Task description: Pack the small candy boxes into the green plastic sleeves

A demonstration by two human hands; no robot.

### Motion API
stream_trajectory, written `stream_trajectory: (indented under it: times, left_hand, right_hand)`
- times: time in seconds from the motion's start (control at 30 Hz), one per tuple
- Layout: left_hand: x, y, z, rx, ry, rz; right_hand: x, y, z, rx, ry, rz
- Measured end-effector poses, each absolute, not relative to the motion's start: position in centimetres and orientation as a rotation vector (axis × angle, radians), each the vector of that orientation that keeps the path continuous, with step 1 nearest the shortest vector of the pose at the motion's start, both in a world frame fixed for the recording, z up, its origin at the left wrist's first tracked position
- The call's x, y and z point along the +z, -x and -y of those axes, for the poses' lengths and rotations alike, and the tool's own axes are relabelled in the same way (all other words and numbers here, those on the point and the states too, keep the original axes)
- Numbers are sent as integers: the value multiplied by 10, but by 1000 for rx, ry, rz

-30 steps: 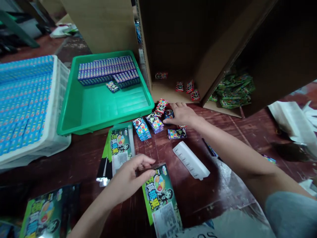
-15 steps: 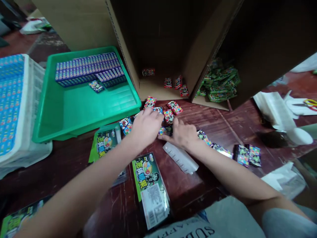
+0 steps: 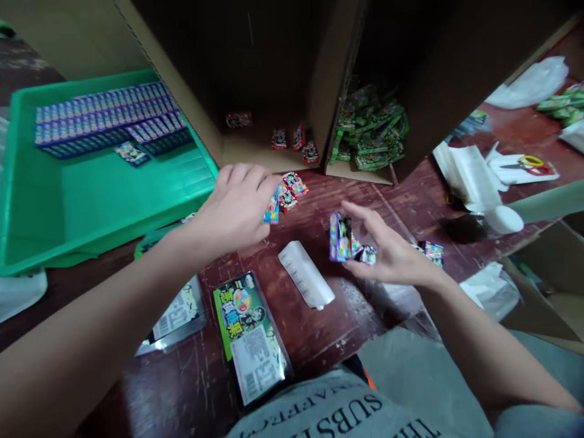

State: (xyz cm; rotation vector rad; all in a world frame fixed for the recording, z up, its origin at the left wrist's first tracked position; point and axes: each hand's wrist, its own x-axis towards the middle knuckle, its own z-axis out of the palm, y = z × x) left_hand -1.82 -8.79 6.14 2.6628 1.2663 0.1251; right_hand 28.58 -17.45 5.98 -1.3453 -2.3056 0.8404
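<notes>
My left hand point(image 3: 235, 204) hovers over the dark red table, its fingers curled round a small blue candy box point(image 3: 272, 208). My right hand point(image 3: 387, 252) lies palm up to its right and grips a stack of small colourful candy boxes point(image 3: 342, 238). A few more small boxes point(image 3: 292, 185) lie on the table just beyond my left hand. A green printed packet point(image 3: 249, 331) lies near my body, and a white plastic strip point(image 3: 305, 274) rests between my hands.
A green tray point(image 3: 104, 201) with rows of purple boxes point(image 3: 104, 118) sits at the left. An open cardboard carton point(image 3: 274, 79) on its side holds loose boxes and green packets point(image 3: 369, 131). Scissors point(image 3: 529, 164) and white plastic point(image 3: 465, 176) lie at the right.
Both hands have lifted off the table with small boxes picked from the pile. The view has swung right, bringing the scissors into sight.
</notes>
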Motion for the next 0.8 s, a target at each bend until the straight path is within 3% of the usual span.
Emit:
stream_trajectory:
  times: [0.13, 0.3, 0.47, 0.67, 0.8]
  left_hand:
    - [52, -2, 204, 139, -2527, -851]
    - [2, -38, 294, 80, -2329, -837]
    - [-16, -57, 305, 132, -2327, -932]
    - [22, -19, 295, 66, -2382, -790]
    - [44, 33, 270, -151, -2503, -692]
  right_hand:
    - [59, -315, 259, 1154, 1299, 2473]
    - [18, -317, 317, 1223, 1304, 2447]
    - [-10, -306, 325, 1148, 1202, 2430]
    - [-14, -305, 326, 1084, 1126, 2344]
    - [4, -319, 331, 1288, 1110, 2172]
